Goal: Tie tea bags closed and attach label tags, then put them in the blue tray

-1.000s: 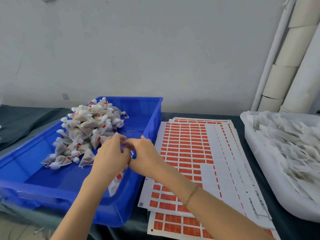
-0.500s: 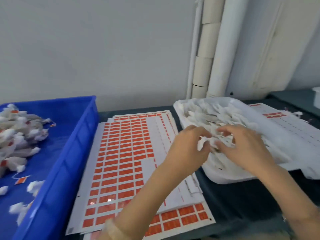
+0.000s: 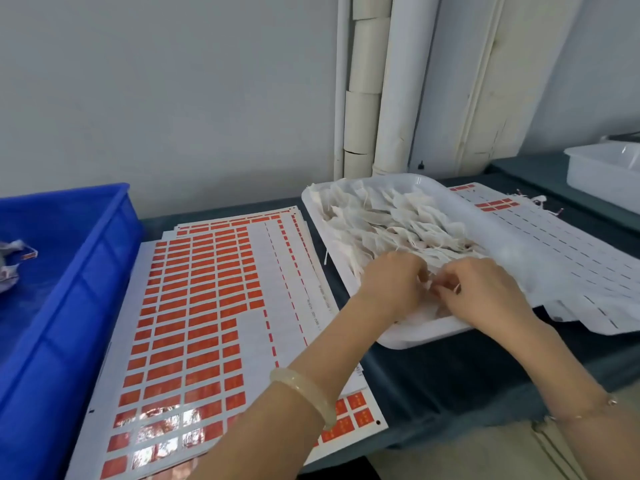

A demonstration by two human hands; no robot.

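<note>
Head view | left hand [image 3: 391, 289] and right hand [image 3: 485, 292]: grip curled, both pinching one tea bag [image 3: 426, 283] over the white tray [image 3: 415, 336] | finished bags [image 3: 10, 265] lie in the blue tray [image 3: 69, 289] | judged: untied bags [image 3: 381, 220] are many, most work is left.

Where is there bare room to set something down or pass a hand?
Free: dark cloth between label sheets and white tray, towards the near edge; blue tray, near floor. Crowded: white tray, heaped tea bags, left hand and right hand pinching one.
</note>
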